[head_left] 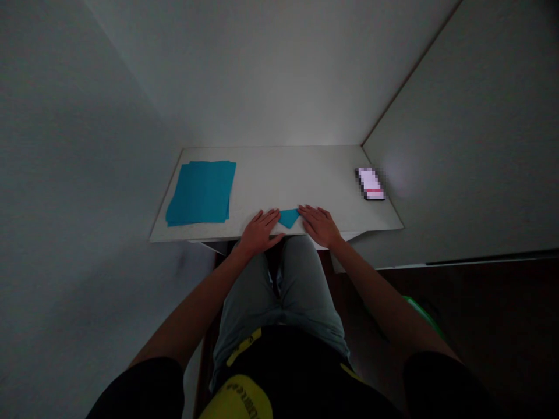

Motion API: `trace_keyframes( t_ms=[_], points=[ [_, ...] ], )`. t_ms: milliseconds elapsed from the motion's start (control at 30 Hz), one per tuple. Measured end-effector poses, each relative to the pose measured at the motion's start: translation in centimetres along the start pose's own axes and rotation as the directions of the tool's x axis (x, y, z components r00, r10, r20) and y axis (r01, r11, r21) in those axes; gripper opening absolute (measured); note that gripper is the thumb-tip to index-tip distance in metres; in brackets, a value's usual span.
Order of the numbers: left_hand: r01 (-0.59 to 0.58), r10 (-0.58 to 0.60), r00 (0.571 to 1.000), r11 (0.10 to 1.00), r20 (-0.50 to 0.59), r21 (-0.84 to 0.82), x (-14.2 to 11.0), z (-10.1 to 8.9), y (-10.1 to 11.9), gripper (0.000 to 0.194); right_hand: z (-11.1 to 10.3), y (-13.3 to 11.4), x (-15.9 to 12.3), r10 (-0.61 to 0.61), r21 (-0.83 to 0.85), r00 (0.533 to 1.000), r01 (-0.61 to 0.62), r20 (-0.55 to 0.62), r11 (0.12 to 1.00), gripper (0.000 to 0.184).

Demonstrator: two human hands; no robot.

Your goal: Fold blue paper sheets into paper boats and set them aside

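A small folded piece of blue paper (289,218) lies near the front edge of the white table, its visible part coming to a point toward me. My left hand (261,230) rests flat at its left side, fingers stretched out and fingertips touching the paper. On the other side, my right hand (320,226) lies with straight fingers on the paper's right end. Both hands cover the ends of the paper, so its full outline is hidden. Neither hand grips anything.
A stack of blue paper sheets (201,192) lies on the left of the white table (292,174). Toward the right edge is a phone (370,184) with a lit, blurred screen. Walls enclose the table at the back and both sides. A green-edged object (421,314) is on the dark floor.
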State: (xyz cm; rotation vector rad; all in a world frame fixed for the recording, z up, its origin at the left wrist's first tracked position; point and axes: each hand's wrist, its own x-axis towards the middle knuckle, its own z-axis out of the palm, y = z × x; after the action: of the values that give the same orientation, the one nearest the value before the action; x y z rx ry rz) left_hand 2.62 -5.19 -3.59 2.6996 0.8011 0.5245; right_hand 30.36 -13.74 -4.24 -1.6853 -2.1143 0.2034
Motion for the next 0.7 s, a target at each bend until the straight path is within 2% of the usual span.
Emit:
trace_keyframes(
  t_ms=[100,200,300,367,433,533,633,700],
  points=[
    [-0.011,0.011,1.0,0.999,0.003,-0.031,-0.7,0.1,-0.2,0.064,-0.1,1.4,-0.1,0.091,0.045,0.996,-0.09,-0.017,0.995,0.051],
    [-0.001,0.001,1.0,0.996,0.008,-0.087,-1.4,-0.1,-0.5,0.041,0.3,2.5,0.3,0.168,0.134,0.984,-0.159,-0.057,0.978,0.052],
    [0.083,-0.092,0.995,0.973,-0.035,-0.218,-1.1,-0.6,-1.1,0.025,0.6,3.1,0.9,0.197,0.209,0.974,-0.171,-0.112,0.963,0.051],
    [0.189,-0.231,0.969,0.924,-0.092,-0.334,0.0,-1.0,-1.7,0.026,0.7,3.1,1.2,0.191,0.235,0.973,-0.157,-0.13,0.959,0.048],
    [0.305,-0.399,0.908,0.839,-0.127,-0.45,1.6,-1.0,-2.2,0.031,0.7,2.8,1.7,0.17,0.245,0.976,-0.134,-0.136,0.96,0.046],
    [0.408,-0.554,0.828,0.702,-0.087,-0.583,3.8,-0.5,-2.8,0.033,0.8,1.9,2.6,0.133,0.309,0.983,-0.087,-0.129,0.947,0.043],
    [0.399,-0.567,0.822,0.626,-0.04,-0.67,4.8,0.5,-2.9,0.027,1.6,0.8,3.9,0.162,0.445,0.981,-0.098,-0.109,0.89,0.04],
    [0.368,-0.544,0.838,0.613,-0.035,-0.699,4.7,0.9,-2.9,0.038,2.2,0.2,4.7,0.22,0.516,0.971,-0.141,-0.094,0.845,0.04]
  ],
)
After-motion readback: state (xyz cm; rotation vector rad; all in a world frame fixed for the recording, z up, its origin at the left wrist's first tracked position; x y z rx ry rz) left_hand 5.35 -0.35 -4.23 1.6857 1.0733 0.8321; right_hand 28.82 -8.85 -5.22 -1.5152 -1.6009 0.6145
